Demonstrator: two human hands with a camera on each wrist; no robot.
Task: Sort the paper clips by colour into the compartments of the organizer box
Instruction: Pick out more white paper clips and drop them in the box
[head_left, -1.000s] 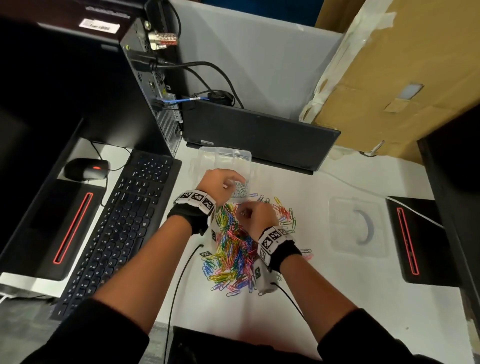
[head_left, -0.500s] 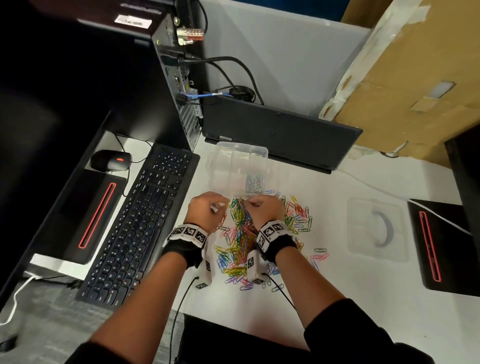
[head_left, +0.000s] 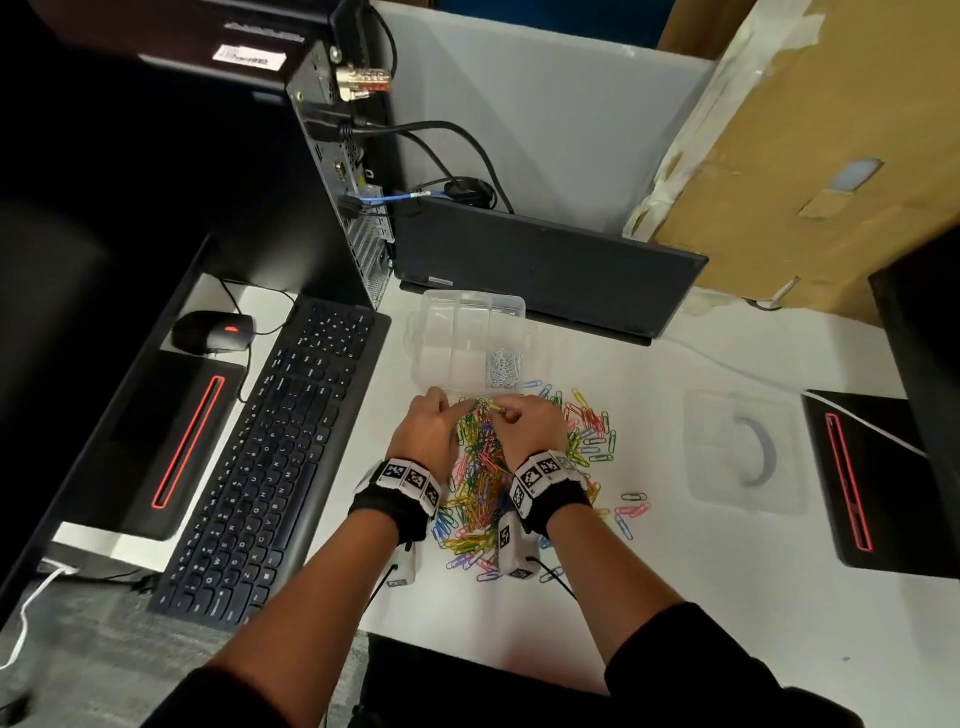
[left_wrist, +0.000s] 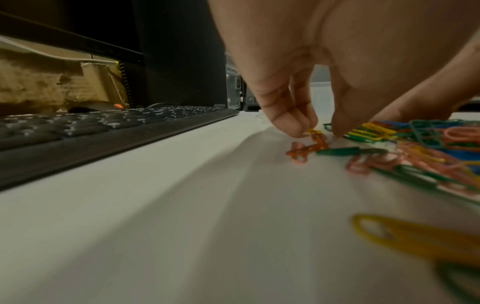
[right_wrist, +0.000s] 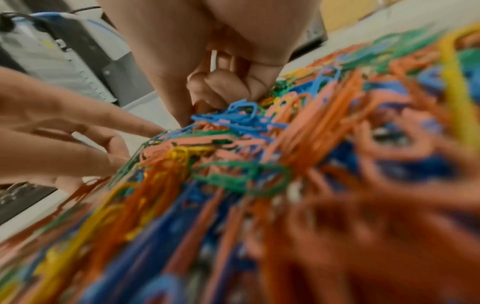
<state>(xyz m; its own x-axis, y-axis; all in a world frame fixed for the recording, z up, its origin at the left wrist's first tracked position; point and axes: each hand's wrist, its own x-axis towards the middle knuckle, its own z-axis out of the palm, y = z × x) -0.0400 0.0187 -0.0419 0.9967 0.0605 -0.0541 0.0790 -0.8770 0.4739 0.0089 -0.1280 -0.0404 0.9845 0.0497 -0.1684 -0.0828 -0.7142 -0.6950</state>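
I am watching both hands working at the far edge of the heap of paper clips (head_left: 485, 467) on the white table (head_left: 727, 571), just in front of the organizer box (head_left: 470, 340). The left hand (head_left: 426, 434) is reaching down with its fingertips (left_wrist: 293, 125) brought together over an orange clip (left_wrist: 315, 142) at the pile's rim; they are touching it, but I cannot tell whether it is really pinched, since the clip is lying on the table. The right hand (head_left: 530, 423) is curling its fingers (right_wrist: 223, 86) tightly toward the palm, knuckles pressing into the clips beside a blue clip (right_wrist: 241, 115). In the head view a small yellowish bit is poking out at its thumb side (too small for me to name), so I cannot tell what, if anything, it is holding.

The box is sitting lidless, with white clips (head_left: 503, 366) gathered in its near right compartment; the other compartments are looking bare from here. A clear lid (head_left: 745, 452) is lying well apart to the right. A black keyboard (head_left: 275, 457) is running along the left of the pile.
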